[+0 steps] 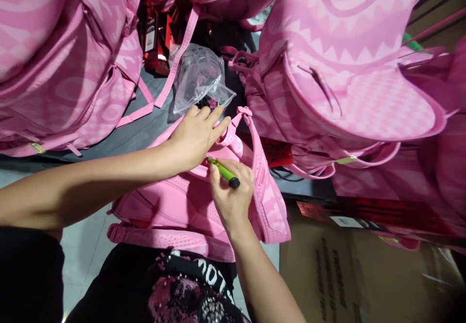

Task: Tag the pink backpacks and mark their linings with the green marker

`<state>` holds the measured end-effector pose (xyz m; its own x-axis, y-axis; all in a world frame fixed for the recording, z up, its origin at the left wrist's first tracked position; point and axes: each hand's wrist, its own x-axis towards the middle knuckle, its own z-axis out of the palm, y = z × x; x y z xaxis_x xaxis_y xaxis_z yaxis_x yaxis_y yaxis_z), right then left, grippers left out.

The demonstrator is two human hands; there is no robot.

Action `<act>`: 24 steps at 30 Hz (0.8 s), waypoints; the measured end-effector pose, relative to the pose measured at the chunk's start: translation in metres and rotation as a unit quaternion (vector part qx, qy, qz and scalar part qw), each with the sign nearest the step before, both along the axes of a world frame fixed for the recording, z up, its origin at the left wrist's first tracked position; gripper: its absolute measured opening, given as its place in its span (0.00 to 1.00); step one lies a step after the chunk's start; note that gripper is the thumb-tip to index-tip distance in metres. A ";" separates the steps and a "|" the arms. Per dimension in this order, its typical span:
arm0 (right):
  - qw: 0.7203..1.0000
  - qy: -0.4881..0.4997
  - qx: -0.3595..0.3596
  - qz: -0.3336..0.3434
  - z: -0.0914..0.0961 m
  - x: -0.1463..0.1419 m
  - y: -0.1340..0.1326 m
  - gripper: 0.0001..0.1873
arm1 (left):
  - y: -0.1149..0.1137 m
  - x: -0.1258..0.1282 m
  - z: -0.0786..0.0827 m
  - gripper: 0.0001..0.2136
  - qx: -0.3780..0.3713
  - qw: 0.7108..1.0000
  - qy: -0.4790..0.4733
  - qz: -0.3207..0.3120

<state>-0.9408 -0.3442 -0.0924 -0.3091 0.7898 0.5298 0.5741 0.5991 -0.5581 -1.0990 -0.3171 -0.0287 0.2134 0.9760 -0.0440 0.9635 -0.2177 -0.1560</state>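
A pink backpack (189,194) lies tilted across my lap and against the table edge, its padded back and shoulder straps facing me. My left hand (196,133) rests on its upper edge, fingers stretched out and holding nothing. In my right hand (235,192) is a green marker pen (224,171) with a black end, pinched between thumb and fingers. Its front end points at the backpack just below my left hand, and whether the tip touches the fabric is hidden. A pink strap (257,153) with a buckle loops up beside my right hand.
Pink patterned backpacks stand on the left (80,70) and right (349,70). A clear plastic bag (200,77) with dark and pink pieces lies on the grey table cover (140,133). Red tags show behind it. Below right stands a cardboard box (327,269).
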 end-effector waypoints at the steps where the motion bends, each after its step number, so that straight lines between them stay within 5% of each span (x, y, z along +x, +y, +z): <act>1: 1.000 -0.003 0.006 -0.009 0.000 0.000 0.000 0.07 | 0.000 0.000 0.000 0.32 -0.003 1.000 0.002 0.000; 12: 1.000 0.015 -0.016 0.021 0.002 0.006 -0.003 0.07 | -0.006 0.002 0.013 0.41 -0.040 0.999 -0.004 0.009; 17: 0.999 0.030 -0.008 0.028 0.010 0.008 -0.015 0.06 | -0.034 -0.018 0.027 0.57 -0.078 0.996 0.001 0.048; 24: 0.991 0.048 -0.045 0.115 0.010 -0.010 -0.030 0.06 | -0.068 -0.041 0.013 0.56 -0.072 0.987 0.022 0.140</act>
